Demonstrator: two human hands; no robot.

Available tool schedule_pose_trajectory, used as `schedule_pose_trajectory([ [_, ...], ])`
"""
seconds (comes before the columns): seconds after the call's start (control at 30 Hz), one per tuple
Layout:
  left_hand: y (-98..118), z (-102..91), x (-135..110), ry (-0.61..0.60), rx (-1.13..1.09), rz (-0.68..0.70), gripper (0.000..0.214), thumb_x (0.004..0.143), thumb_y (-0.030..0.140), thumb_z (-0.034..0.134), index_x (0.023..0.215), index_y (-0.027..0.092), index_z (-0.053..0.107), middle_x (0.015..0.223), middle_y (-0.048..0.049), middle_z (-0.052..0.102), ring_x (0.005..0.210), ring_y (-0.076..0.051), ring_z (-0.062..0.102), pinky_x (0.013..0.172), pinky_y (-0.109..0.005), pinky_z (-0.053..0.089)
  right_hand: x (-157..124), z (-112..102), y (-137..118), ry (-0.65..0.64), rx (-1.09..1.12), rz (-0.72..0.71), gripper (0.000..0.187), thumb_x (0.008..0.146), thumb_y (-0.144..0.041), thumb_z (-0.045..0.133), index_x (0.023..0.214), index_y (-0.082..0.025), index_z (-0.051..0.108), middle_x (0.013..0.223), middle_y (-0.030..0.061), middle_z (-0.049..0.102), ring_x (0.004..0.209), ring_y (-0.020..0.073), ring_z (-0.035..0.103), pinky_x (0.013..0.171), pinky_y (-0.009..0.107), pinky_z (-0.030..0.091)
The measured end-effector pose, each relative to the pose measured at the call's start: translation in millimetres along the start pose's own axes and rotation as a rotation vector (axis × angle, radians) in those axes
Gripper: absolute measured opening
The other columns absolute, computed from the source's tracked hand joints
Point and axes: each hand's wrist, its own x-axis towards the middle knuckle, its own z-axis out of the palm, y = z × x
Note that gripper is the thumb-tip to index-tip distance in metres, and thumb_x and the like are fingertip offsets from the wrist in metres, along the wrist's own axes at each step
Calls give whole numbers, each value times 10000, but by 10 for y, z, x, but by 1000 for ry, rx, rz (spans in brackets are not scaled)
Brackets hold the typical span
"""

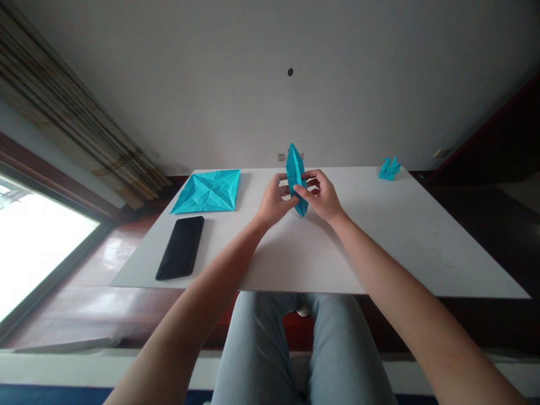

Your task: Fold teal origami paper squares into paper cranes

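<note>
Over the tabletop (pixel 379 242), the left hand (pixel 274 201) and right hand (pixel 324 197) share a pinching grip on the folded turquoise paper (pixel 295 164); light, even thumb pressure should suit its creases.

The left forearm (pixel 228 264) and right forearm (pixel 379 270) are stretched inward across the near edge of the table (pixel 422 236); the left hand (pixel 273 201) and right hand (pixel 324 197) are held close together over it, fingers (pixel 280 178) curled, thumbs (pixel 304 193) pressed inward; the legs (pixel 257 343) are parted below that edge

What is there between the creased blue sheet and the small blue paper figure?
In the head view, the left hand, the right hand and the folded paper they hold.
</note>
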Motion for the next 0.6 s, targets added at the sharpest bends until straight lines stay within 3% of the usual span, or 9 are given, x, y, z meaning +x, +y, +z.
schedule_pose_trajectory([
  [0.13, -21, -4, 9, 54, 132, 50, 500, 886, 273, 844, 1316, 240, 593, 1223, -103, 822, 1002, -255, 864, 773, -326, 683, 19, 6, 68, 6, 20, 6, 588, 880, -838, 856, 1045, -299, 688, 1070, 45, 763, 878, 211, 700, 633, 327, 533],
  [0.23, -30, -15, 3, 121, 263, 143, 502, 903, 252, 826, 1352, 243, 601, 1350, -131, 787, 1030, -244, 852, 862, -355, 685, 27, -3, 101, -17, 27, 1, 584, 902, -844, 830, 1030, -297, 673, 1044, 36, 752, 861, 201, 704, 642, 326, 546],
  [0.33, -17, -33, -15, 166, 411, 199, 469, 973, 269, 799, 1402, 252, 610, 1337, -131, 802, 1000, -234, 840, 885, -355, 665, 27, -14, 105, -14, 15, 10, 566, 914, -816, 837, 1007, -289, 654, 989, 28, 731, 816, 190, 697, 623, 321, 535],
  [0.5, 58, -70, -37, 149, 665, 236, 297, 1122, 326, 648, 1410, 256, 659, 1274, -112, 843, 997, -242, 841, 924, -363, 639, 25, -14, 103, -18, 3, 57, 557, 917, -790, 836, 952, -282, 609, 864, -7, 679, 724, 167, 664, 574, 295, 520],
  [0.6, 79, -69, -30, 140, 631, 255, 252, 1180, 404, 571, 1367, 270, 673, 1259, -95, 848, 1001, -227, 845, 899, -347, 655, 28, -7, 106, 4, 20, 93, 591, 888, -830, 830, 941, -282, 614, 816, -18, 668, 701, 165, 669, 546, 282, 522],
])
